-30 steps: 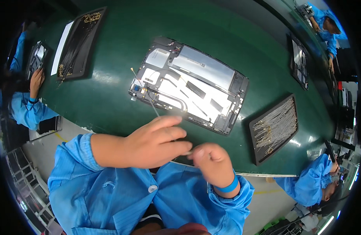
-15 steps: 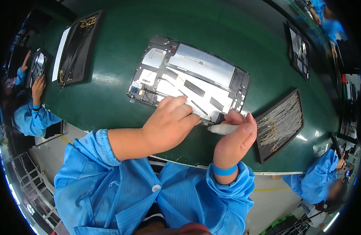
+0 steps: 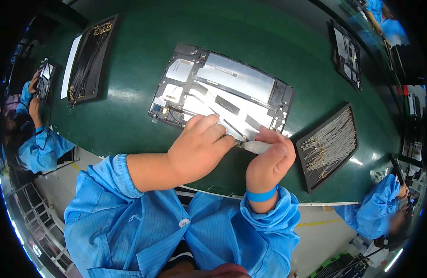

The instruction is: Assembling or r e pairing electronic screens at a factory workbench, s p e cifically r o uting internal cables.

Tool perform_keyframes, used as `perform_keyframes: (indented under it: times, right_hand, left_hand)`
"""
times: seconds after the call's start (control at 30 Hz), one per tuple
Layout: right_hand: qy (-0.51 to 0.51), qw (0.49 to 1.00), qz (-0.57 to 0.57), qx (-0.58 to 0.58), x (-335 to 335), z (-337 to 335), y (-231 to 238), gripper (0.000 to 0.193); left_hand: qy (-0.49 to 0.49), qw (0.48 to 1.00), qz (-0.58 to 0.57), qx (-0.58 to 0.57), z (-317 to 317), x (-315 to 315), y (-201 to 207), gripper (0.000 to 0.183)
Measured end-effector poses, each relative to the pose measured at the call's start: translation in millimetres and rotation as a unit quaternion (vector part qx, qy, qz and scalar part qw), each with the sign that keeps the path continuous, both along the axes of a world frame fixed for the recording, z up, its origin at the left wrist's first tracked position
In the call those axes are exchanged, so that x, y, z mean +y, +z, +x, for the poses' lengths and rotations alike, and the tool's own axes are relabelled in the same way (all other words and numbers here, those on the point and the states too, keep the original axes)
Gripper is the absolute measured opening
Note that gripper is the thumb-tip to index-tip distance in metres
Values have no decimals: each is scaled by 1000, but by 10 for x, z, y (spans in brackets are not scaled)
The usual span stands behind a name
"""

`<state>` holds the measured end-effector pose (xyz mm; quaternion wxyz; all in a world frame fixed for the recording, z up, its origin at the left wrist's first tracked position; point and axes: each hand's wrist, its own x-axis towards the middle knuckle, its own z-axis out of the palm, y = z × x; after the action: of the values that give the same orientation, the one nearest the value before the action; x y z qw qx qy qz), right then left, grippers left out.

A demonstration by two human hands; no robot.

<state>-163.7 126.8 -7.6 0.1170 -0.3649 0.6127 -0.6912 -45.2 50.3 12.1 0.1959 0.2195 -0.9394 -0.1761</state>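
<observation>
An opened tablet chassis (image 3: 232,88), dark-framed with silver shielding and thin cables, lies on the green conveyor belt (image 3: 130,116) in front of me. My left hand (image 3: 199,148) rests on its near edge, fingers curled and pressing down on the silver area. My right hand (image 3: 271,160) grips a white pen-like tool (image 3: 255,147) whose tip points left at the chassis's near edge, right beside my left fingertips. Both arms wear blue sleeves, and a blue band circles my right wrist.
A black tray of thin gold-tipped cables (image 3: 329,146) lies to the right, and another black tray (image 3: 88,58) at far left. A second open device (image 3: 347,53) sits at the far right. Other people in blue coats work at left (image 3: 40,143) and right (image 3: 377,213).
Both hands moved up from near my chest onto the chassis. My right hand now holds the white tool at the near edge, with my left hand pressed beside it.
</observation>
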Motion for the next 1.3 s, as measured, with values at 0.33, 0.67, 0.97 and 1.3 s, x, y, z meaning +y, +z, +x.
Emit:
perform_keyframes:
  times: [0.33,0.67,0.97,1.3]
  right_hand:
    - [89,956,144,240,-95,-105,239,11]
    - [-16,908,273,-317,277,-465,384,44]
    - [210,809,484,-260,318,-490,543,43]
    - [165,833,395,-351,-947,-119,691,33]
  left_hand:
    - [-26,999,15,-21,18,17,9,17]
    - [301,953,14,17,600,-723,96,18]
    - [287,924,244,70,714,-794,3,26]
    - [407,780,339,333,731,-1011,-105,55]
